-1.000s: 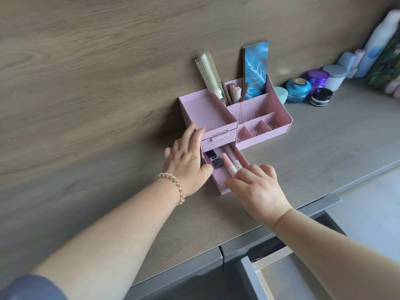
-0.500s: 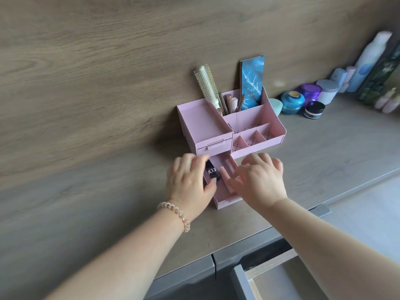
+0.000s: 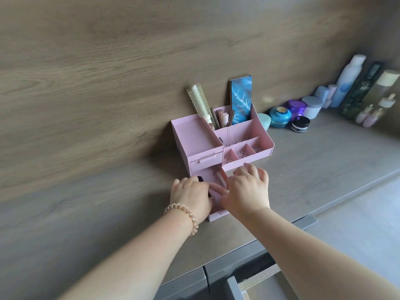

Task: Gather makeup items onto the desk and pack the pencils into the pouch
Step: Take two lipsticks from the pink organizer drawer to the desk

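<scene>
A slim pink tube [image 3: 221, 176] lies in the pulled-out bottom drawer [image 3: 213, 215] of a pink organiser [image 3: 249, 135], beside a dark item [image 3: 200, 179] at the drawer's 10 o'clock corner. Both look small, light, stiff and smooth (likely to roll or slip), so a pinch around the middle of the barrel seems safest. The left hand [image 3: 191, 197], with a coil band at the wrist, curls over the drawer's left side; whether its fingers pinch anything cannot be told. The right hand [image 3: 246, 191] hovers over the right side, fingers loosely spread, holding nothing visible. Pencils [image 3: 223, 118] stand upright in the organiser's back compartment, at 12 o'clock from the hands, next to a hairbrush [image 3: 200, 102]. Jars [image 3: 280, 116] line the desk [image 3: 313, 169] at 2 o'clock.
</scene>
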